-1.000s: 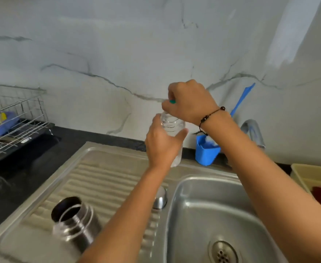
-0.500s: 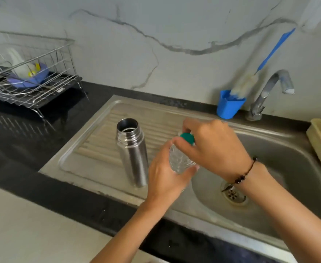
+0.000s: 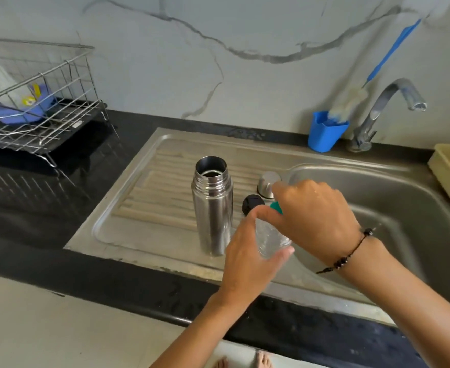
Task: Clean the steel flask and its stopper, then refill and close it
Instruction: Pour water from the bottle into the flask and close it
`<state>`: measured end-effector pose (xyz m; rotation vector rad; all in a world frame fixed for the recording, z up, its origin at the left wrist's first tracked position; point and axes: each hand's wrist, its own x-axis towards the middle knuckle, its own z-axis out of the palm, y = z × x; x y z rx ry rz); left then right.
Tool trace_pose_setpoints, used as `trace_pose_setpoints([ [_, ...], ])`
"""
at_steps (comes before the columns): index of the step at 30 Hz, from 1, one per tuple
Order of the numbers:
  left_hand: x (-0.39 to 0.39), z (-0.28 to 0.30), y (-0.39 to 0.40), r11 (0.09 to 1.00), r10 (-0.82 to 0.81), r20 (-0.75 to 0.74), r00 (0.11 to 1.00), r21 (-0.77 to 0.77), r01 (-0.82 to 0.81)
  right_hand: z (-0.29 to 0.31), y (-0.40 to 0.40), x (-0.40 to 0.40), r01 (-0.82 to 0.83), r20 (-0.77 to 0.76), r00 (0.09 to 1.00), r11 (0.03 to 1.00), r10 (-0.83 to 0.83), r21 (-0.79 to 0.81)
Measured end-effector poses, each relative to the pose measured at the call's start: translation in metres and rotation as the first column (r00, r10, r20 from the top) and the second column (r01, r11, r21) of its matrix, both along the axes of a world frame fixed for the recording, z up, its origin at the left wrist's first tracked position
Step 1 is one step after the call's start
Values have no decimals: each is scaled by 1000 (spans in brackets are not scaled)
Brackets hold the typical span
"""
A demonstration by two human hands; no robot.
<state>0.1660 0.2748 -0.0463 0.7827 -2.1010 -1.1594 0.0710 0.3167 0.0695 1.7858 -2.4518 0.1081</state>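
Steel flask (image 3: 212, 205) standing upright and open-mouthed on the ribbed drainboard (image 3: 149, 197) of the sink (image 3: 394, 187), left of the basin. Just right of it, lying on the drainboard: black stopper (image 3: 253, 203), and behind that a steel cup (image 3: 268, 184), mouth down.

Left hand (image 3: 247, 258) wrapped around a clear plastic bottle (image 3: 271, 239), thumb on the near right side, fingers curled round the far side. Bottle held just right of the flask, apart from it, over the drainboard's edge. Right hand (image 3: 314, 216) curled over the bottle's top, gripping the green cap (image 3: 276, 207), only a sliver of cap showing under the fingers. Cannot tell whether the cap is on tight or loosened. Beaded black cord bracelet (image 3: 351, 253) around the right wrist.

At the back of the sink, a blue cup (image 3: 324, 135) holding a bottle brush (image 3: 351, 99) with a blue handle, leaning toward the wall. Just right of it, a chrome tap (image 3: 388, 107) arching over the basin. At the far right edge, a cream basket (image 3: 449, 171) with something red inside. On the dark bench (image 3: 45, 208) at left, a wire dish rack (image 3: 37, 110) on a black tray, with a purple dish (image 3: 24, 110) in it.
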Motion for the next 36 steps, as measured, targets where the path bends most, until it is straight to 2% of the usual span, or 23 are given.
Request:
trace_pose_setpoints([
  [3,3,-2,-3,998,-49,16,999,-29,49,-2,0,6,43,-48,998,999,-44,-23],
  [6,5,-4,-10,994,-101,43,994,-37,102,-11,2,3,-145,-145,981,984,130,-101],
  [8,6,-5,-13,993,-102,63,993,-51,105,-13,5,-3,-301,-162,944,951,288,-65],
  [9,7,-5,-14,993,-99,67,993,-56,103,-10,8,-5,-328,-152,935,944,320,-27],
  [11,7,-6,-14,993,-103,68,992,-49,106,-5,12,-4,-276,-131,951,960,281,54],
  [14,6,-9,-14,994,-95,95,991,-45,100,4,11,-3,-112,-129,985,992,118,54],
  [18,6,-9,-15,990,-103,100,990,-83,111,7,9,-1,-204,-51,977,975,209,82],
  [21,6,-10,-15,989,-109,90,990,-86,117,14,9,-1,-165,-9,986,974,168,154],
  [24,4,-13,-16,991,-100,80,992,-78,106,15,8,-1,-115,-49,992,989,120,93],
  [28,5,-12,-16,985,-100,49,994,-136,106,8,10,-10,-318,-23,948,948,318,-11],
  [32,5,-13,-16,986,-96,40,995,-129,100,13,20,-23,-389,90,911,911,402,-135],
  [34,6,-15,-16,989,-94,48,994,-106,98,11,27,-33,-286,166,925,914,341,-287],
  [36,6,-17,-16,992,-83,43,996,-94,86,-8,34,-45,-90,239,953,928,185,-362],
])
